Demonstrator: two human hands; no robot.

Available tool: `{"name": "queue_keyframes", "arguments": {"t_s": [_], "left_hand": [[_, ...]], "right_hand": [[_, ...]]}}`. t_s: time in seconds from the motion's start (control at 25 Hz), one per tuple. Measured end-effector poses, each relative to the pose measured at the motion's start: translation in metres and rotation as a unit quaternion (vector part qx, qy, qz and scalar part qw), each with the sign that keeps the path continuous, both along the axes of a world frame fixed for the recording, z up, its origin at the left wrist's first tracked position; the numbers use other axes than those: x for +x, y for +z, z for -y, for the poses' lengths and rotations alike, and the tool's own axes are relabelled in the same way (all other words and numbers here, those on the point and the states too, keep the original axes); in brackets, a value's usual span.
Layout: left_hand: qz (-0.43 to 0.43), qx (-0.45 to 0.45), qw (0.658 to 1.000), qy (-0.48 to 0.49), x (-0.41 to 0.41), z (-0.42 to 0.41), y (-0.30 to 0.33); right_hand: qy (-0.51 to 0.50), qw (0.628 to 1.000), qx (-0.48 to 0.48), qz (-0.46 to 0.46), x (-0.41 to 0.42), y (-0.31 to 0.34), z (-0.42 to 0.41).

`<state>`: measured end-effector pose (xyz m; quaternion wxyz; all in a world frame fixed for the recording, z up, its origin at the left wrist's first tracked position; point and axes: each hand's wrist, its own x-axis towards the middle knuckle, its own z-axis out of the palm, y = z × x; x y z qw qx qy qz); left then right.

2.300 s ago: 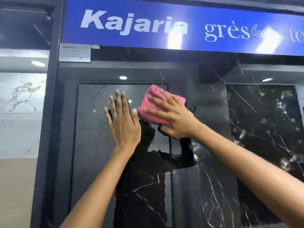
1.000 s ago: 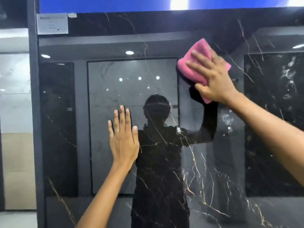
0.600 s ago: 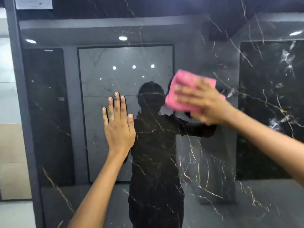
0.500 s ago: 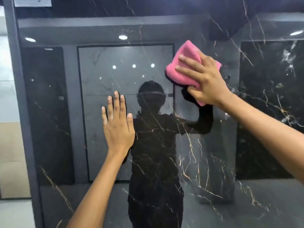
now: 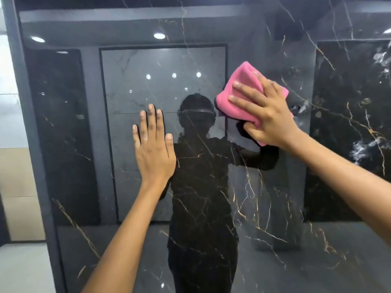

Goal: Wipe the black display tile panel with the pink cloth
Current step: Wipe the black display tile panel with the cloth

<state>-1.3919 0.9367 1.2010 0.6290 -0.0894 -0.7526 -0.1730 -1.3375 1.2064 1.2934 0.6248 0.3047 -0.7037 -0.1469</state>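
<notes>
A glossy black display tile panel (image 5: 211, 208) with thin gold and white veins stands upright and fills the view; it mirrors a person and ceiling lights. My right hand (image 5: 266, 115) presses a folded pink cloth (image 5: 243, 94) flat against the panel, right of centre at about head height of the reflection. My left hand (image 5: 153, 149) rests flat on the panel with fingers pointing up, left of the cloth, holding nothing.
A dark grey frame post (image 5: 31, 144) runs down the panel's left edge. Beyond it are pale wall tiles (image 5: 10, 123) and a beige tile lower down. Other marble panels appear only as reflections.
My right hand with the cloth went up right, swept down left, then back up, and now sits slightly lower and further right. The view tilted down, losing the blue sign. My left hand stayed put.
</notes>
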Motion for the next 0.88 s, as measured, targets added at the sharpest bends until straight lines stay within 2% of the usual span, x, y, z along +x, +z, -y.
{"name": "queue_keyframes", "arguments": {"t_s": [0.08, 0.2, 0.28, 0.32, 0.44, 0.52, 0.6, 0.68, 0.76, 0.84, 0.88], "left_hand": [[0.0, -0.005, 1.0, -0.003, 0.001, 0.001, 0.0], [-0.004, -0.01, 1.0, -0.007, 0.001, 0.003, 0.001], [0.0, -0.006, 1.0, -0.008, 0.001, 0.003, 0.001], [0.004, -0.004, 1.0, -0.008, 0.001, 0.003, 0.001], [0.011, -0.01, 1.0, -0.007, 0.003, 0.003, 0.004], [0.005, -0.003, 1.0, -0.026, 0.007, 0.002, -0.001], [0.006, 0.031, 0.998, -0.05, 0.016, -0.001, -0.026], [0.03, 0.06, 0.996, -0.052, 0.024, 0.0, -0.071], [0.062, 0.056, 0.996, -0.031, 0.022, 0.007, -0.117], [0.071, 0.021, 0.997, 0.002, 0.012, 0.016, -0.143], [0.07, 0.012, 0.997, 0.013, 0.007, 0.018, -0.146]], "right_hand": [[0.019, 1.0, 0.012, -0.002, -0.007, -0.036, 0.027], [-0.002, 0.972, 0.229, 0.051, -0.01, -0.148, 0.045], [-0.03, 0.948, 0.312, 0.052, -0.005, -0.172, 0.028], [-0.03, 0.955, 0.293, 0.041, -0.004, -0.16, 0.016], [-0.025, 0.998, 0.052, -0.005, 0.003, -0.069, 0.004], [-0.012, 0.999, -0.049, 0.014, 0.004, -0.035, 0.02], [0.013, 0.999, 0.0, 0.042, -0.004, -0.066, 0.045], [-0.012, 0.984, 0.154, 0.083, -0.005, -0.143, 0.06], [-0.049, 0.951, 0.289, 0.094, 0.003, -0.202, 0.05], [-0.037, 0.95, 0.302, 0.066, 0.0, -0.189, 0.027], [-0.02, 0.967, 0.251, 0.039, -0.002, -0.163, 0.017]]}}
